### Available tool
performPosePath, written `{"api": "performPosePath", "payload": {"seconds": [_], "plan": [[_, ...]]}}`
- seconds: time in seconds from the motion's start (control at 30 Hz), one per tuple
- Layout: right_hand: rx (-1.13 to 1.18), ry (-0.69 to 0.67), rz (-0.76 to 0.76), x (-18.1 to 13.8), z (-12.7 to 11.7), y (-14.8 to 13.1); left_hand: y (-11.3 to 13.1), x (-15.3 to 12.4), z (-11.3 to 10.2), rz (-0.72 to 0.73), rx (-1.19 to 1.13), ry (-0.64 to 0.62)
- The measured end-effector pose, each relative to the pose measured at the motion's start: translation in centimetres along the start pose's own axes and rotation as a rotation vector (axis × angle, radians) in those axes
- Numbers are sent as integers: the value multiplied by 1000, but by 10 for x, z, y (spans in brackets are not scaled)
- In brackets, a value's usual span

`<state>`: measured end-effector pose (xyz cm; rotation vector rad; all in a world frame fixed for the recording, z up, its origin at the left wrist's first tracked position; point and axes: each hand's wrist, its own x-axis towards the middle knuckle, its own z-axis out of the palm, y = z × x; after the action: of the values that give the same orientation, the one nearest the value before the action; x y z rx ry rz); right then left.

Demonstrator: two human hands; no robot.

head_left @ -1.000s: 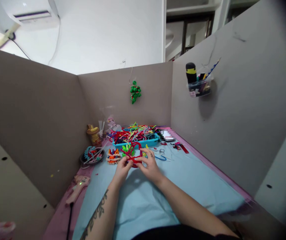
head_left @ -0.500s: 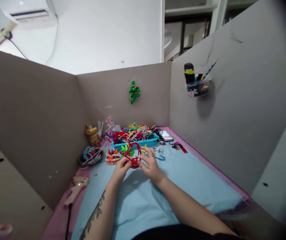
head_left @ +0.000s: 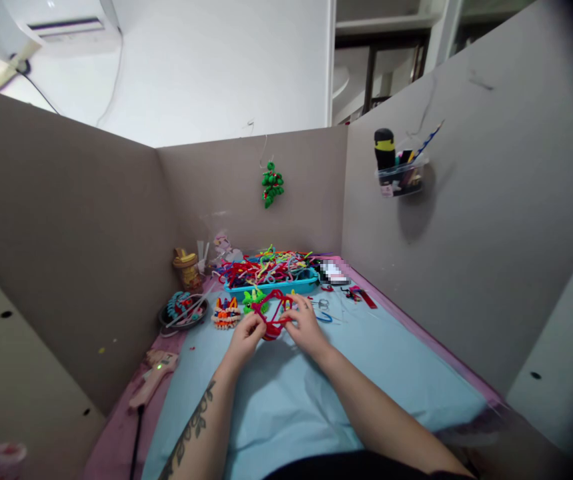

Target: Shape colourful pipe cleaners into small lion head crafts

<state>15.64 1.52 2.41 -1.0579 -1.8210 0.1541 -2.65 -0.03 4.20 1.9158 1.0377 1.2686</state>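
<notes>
Between my hands, above the light blue cloth (head_left: pixel 286 393), is an open looped frame of red pipe cleaners (head_left: pixel 272 331). My left hand (head_left: pixel 247 335) pinches its left side between thumb and fingers. On the right side, my right hand (head_left: pixel 307 325) pinches a strand with its thumb and bent fingers. Just behind the frame sits a bright green fuzzy figure (head_left: pixel 253 300), partly hidden by it. Left of that stands an orange, white and purple pipe-cleaner piece (head_left: pixel 225 314).
A blue tray (head_left: pixel 239 292) heaped with colourful pipe cleaners stands at the back. Scissors (head_left: pixel 322 305) lie right of my hands. At left are a dark bowl (head_left: pixel 186 324) and a pink glue gun (head_left: pixel 155 380). Grey partitions (head_left: pixel 306 200) enclose the table; a green ornament (head_left: pixel 271 185) hangs behind.
The red frame has turned and its top loop sits lower and wider. My right hand's fingers have closed in on the strand; my left hand has shifted slightly right.
</notes>
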Motion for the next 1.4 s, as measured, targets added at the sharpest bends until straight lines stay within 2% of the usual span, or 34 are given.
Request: {"api": "performPosePath", "payload": {"seconds": [0.17, 0.63, 0.73, 0.9, 1.2, 1.4], "plan": [[39, -15, -124, 0, -4, -5, 2, 0, -1, -97, 36, 73], [53, 20, -254, -9, 2, -27, -2, 1, 16, -36, 158, 115], [109, 20, -220, -9, 4, -26, -4, 1, 16, -66, 122, 91], [217, 53, -75, -4, 6, -17, -6, 3, 10, -77, 17, 28], [429, -85, 26, -2, 4, -20, -2, 0, 10, -13, 107, -52], [465, -67, 132, -4, 11, -22, -11, 0, 11, -39, 149, -108]]}}
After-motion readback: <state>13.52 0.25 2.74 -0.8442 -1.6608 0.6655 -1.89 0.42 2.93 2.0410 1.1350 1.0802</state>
